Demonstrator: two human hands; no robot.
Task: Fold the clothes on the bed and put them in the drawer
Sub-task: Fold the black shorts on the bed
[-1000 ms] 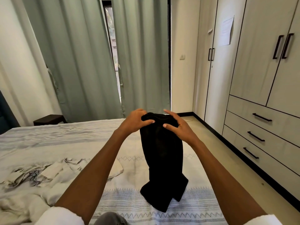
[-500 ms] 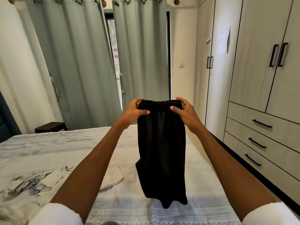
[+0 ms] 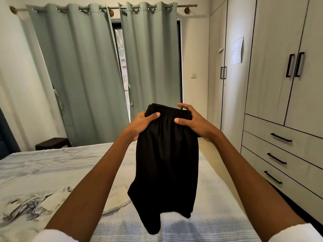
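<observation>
Garment: black shorts point(image 3: 167, 165), hanging by the waistband in the air above the bed point(image 3: 218, 203), the leg ends dangling at 6 o'clock just clear of the cover.
Left hand point(image 3: 141, 125): grips the waistband's left corner, thumb across the front, fingers curled behind the cloth.
Right hand point(image 3: 194, 123): pinches the right corner with thumb in front; some fingers stand spread above the band.
What changed: a second ago the shorts were bunched between the hands with the lower end lying on the bed; now they are lifted clear and the waistband is drawn wider, so the cloth hangs flat and straight.
What it means: the shake-out looks done; the piece seems ready to be laid down or doubled over for the first fold. Nothing is folded yet.
Other clothes: a pale printed garment point(image 3: 35, 205) lies crumpled on the bed at 8 o'clock, still unfolded.
Drawers: three closed drawers point(image 3: 279, 159) in the wardrobe at 3 o'clock, well apart from the shorts.
</observation>
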